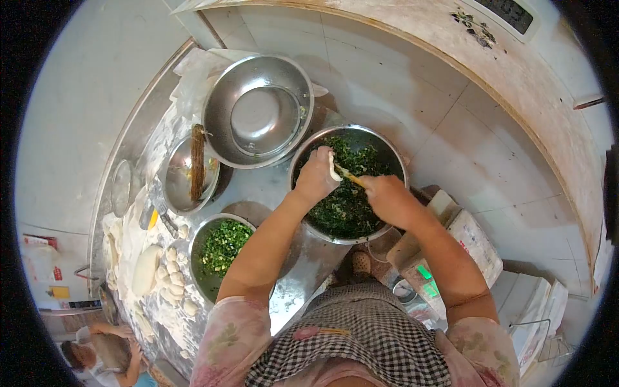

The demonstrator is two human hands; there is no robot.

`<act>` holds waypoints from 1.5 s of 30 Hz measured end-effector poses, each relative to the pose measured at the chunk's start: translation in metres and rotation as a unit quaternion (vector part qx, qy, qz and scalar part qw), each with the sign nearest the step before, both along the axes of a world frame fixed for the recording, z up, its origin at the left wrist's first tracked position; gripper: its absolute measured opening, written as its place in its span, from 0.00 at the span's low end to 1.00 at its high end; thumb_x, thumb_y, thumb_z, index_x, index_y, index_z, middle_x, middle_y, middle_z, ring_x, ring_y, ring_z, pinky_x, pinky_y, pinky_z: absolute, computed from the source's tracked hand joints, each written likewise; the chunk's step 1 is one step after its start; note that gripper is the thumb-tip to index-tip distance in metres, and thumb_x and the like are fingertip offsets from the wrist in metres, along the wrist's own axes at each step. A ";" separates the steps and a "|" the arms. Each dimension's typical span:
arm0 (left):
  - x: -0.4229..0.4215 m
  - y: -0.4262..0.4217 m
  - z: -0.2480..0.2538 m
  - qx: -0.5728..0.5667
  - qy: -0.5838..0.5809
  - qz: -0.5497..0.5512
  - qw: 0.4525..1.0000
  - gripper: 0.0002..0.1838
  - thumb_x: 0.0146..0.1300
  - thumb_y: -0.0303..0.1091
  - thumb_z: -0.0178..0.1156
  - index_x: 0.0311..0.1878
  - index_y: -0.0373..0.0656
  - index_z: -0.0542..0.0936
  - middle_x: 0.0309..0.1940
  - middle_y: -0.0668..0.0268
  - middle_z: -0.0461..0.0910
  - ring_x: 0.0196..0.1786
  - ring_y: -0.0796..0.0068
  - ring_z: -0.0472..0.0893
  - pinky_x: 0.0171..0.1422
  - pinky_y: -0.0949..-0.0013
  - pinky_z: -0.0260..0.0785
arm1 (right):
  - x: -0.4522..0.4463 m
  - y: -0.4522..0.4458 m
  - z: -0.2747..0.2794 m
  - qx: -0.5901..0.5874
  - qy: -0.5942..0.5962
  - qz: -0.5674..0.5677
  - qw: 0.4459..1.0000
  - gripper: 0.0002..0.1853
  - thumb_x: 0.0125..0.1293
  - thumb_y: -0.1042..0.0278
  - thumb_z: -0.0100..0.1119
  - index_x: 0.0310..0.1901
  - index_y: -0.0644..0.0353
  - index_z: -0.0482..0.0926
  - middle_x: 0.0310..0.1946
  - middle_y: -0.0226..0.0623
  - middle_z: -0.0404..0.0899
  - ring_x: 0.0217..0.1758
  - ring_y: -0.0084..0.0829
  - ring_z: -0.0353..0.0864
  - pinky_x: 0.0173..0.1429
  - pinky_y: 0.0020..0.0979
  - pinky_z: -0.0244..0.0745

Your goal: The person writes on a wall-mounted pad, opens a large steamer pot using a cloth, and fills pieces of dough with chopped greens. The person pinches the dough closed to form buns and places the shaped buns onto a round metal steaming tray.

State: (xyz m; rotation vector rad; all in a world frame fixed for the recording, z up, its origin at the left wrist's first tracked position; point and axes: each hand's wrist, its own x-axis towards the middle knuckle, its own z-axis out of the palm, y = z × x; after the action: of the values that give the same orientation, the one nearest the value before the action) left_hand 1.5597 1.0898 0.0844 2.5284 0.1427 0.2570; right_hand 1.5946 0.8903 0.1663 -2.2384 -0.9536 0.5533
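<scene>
Beside the bowl of greens [389, 157], to its upper left, you have a big steel bowl [222, 109] crowding close; farther left sits a side bowl [205, 280], partly behind your left arm. Over the greens, your left hand [317, 177] curls around dough [334, 167], its palm hidden, and your right hand [391, 200] grips a stick [351, 177], its tip indistinct. Tabletop [248, 186] shows left of them; wall [445, 148] bounds the right.
</scene>
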 end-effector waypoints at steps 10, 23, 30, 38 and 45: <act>-0.007 0.002 0.023 0.041 0.029 0.018 0.999 0.29 0.44 0.27 0.65 0.50 0.35 0.64 0.44 0.44 0.70 0.45 0.44 0.75 0.50 0.54 0.69 | -0.023 0.014 0.006 0.059 0.053 -0.002 0.997 0.13 0.59 0.77 0.47 0.46 0.66 0.76 0.24 0.49 0.76 0.27 0.40 0.77 0.35 0.35 0.71; -0.056 -0.003 0.063 -0.532 -0.075 0.086 0.839 0.29 0.46 0.26 0.71 0.52 0.42 0.69 0.43 0.64 0.76 0.46 0.73 0.76 0.52 0.70 0.70 | -0.021 -0.024 0.016 0.114 0.062 -0.043 0.991 0.16 0.63 0.80 0.44 0.53 0.65 0.70 0.26 0.42 0.75 0.31 0.32 0.77 0.37 0.32 0.72; -0.072 -0.030 0.078 -0.713 -0.107 0.055 0.691 0.32 0.49 0.23 0.69 0.57 0.44 0.66 0.45 0.66 0.73 0.48 0.73 0.76 0.55 0.70 0.71 | -0.034 -0.013 -0.015 0.173 0.130 -0.135 0.967 0.18 0.63 0.75 0.53 0.54 0.65 0.71 0.26 0.30 0.74 0.21 0.20 0.68 0.25 0.23 0.63; -0.087 -0.037 0.098 -0.584 -0.065 -0.118 0.801 0.50 0.38 0.29 0.77 0.67 0.42 0.60 0.54 0.67 0.72 0.55 0.78 0.72 0.61 0.72 0.63 | -0.055 0.013 0.042 0.303 0.276 -0.139 0.901 0.21 0.63 0.67 0.59 0.57 0.64 0.72 0.30 0.24 0.73 0.23 0.11 0.62 0.24 0.15 0.56; -0.093 -0.005 0.118 -0.573 0.002 -0.112 0.812 0.36 0.42 0.27 0.74 0.57 0.41 0.68 0.44 0.69 0.76 0.47 0.80 0.74 0.55 0.75 0.67 | -0.022 -0.022 0.059 0.241 -0.084 0.093 0.962 0.23 0.61 0.80 0.53 0.59 0.59 0.71 0.36 0.34 0.78 0.34 0.24 0.75 0.39 0.24 0.71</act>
State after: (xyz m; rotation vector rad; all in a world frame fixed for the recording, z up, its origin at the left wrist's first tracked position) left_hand 1.4668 1.0849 0.2026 1.3092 -0.0140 0.0272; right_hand 1.5727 0.8684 0.2254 -1.7871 -1.2425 0.1796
